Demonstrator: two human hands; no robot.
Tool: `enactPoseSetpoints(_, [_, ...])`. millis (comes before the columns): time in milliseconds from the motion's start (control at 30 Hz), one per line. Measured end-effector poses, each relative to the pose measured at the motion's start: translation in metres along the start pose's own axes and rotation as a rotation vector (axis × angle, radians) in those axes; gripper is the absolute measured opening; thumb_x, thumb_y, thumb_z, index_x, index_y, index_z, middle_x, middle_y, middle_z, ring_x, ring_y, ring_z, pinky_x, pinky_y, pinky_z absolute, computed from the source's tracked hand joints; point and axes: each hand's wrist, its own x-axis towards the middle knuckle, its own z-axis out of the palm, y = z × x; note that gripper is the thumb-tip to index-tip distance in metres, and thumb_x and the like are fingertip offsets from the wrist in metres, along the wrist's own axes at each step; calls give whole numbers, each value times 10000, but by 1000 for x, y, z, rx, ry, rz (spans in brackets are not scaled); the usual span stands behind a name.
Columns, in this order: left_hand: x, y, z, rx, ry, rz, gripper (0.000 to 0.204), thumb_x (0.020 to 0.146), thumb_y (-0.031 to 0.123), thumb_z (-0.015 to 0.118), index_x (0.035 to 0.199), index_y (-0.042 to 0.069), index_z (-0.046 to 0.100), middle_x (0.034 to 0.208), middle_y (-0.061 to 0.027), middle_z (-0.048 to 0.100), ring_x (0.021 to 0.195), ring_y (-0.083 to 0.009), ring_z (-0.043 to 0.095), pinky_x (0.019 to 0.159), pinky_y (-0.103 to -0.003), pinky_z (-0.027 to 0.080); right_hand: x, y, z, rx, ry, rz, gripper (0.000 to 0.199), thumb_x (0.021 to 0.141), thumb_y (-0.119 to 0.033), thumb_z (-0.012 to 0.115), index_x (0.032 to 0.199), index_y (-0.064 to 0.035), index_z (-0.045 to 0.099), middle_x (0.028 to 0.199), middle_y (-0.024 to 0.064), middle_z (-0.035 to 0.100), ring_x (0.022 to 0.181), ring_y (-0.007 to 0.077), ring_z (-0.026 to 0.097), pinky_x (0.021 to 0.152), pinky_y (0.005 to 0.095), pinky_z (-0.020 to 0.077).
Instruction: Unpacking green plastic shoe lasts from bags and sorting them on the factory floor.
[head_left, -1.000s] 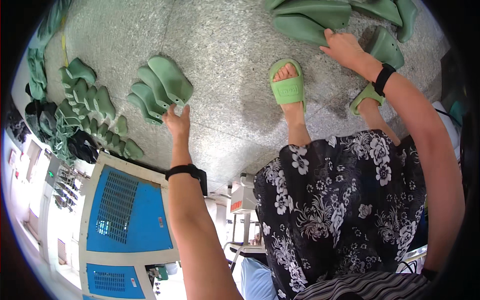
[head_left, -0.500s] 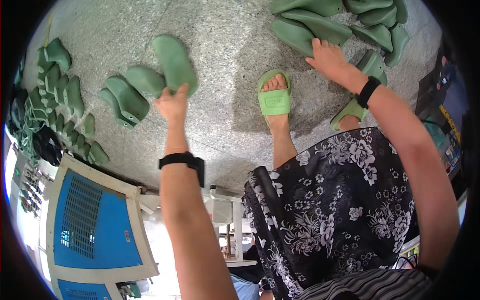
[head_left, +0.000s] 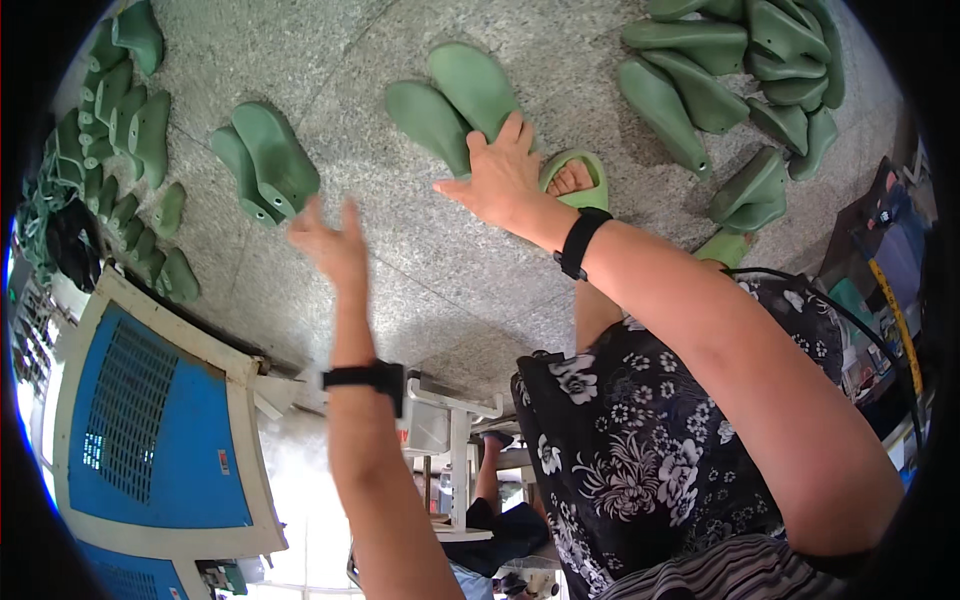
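Pairs of green shoe lasts lie on the speckled floor. My right hand (head_left: 497,178) reaches over the heel ends of the middle pair of shoe lasts (head_left: 458,92), fingers spread and touching them; part of the heels is hidden under it. Those two lie side by side, toes pointing away from me. At the heel end of the left pair of shoe lasts (head_left: 265,158) is my left hand (head_left: 332,245), its thumb and fingers apart and slightly blurred. Whether it touches that pair I cannot tell.
A heap of green shoe lasts (head_left: 740,60) lies at the far right, with another pair (head_left: 752,190) nearer me. Rows of smaller lasts (head_left: 125,120) stand at the left. A blue-panelled cabinet (head_left: 160,430) fills the lower left. My green sandal (head_left: 590,180) is beside my right hand.
My left hand has let go of the middle shoe lasts and moved left to the left pair. My right hand has left the right heap and come to the middle pair. The view has shifted.
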Motion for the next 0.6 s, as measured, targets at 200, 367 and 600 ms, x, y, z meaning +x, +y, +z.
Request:
enactPoseSetpoints(200, [107, -101, -17, 4, -133, -404, 651, 652, 411, 790, 1136, 34, 571, 1294, -323, 305, 1170, -404, 417, 901, -458, 428, 15, -6, 25, -67, 114, -90, 519, 771, -378, 691, 1095, -4, 539, 1322, 338, 261, 1211, 543, 296, 871, 576, 410])
enactPoseSetpoints(367, [103, -86, -1, 281, -126, -279, 888, 616, 570, 733, 1199, -66, 523, 1171, -235, 542, 1067, -367, 548, 948, -412, 412, 19, 5, 30, -95, 69, -118, 494, 760, -358, 697, 1075, -5, 553, 1329, 345, 254, 1203, 537, 314, 860, 569, 432])
enactPoseSetpoints(600, [90, -72, 0, 97, -159, -447, 772, 618, 546, 719, 1052, -86, 619, 1053, -253, 622, 1022, -356, 586, 897, -363, 433, 14, -7, 20, -74, 65, -183, 502, 761, -338, 708, 1093, 6, 553, 1329, 347, 249, 1195, 531, 323, 847, 551, 467])
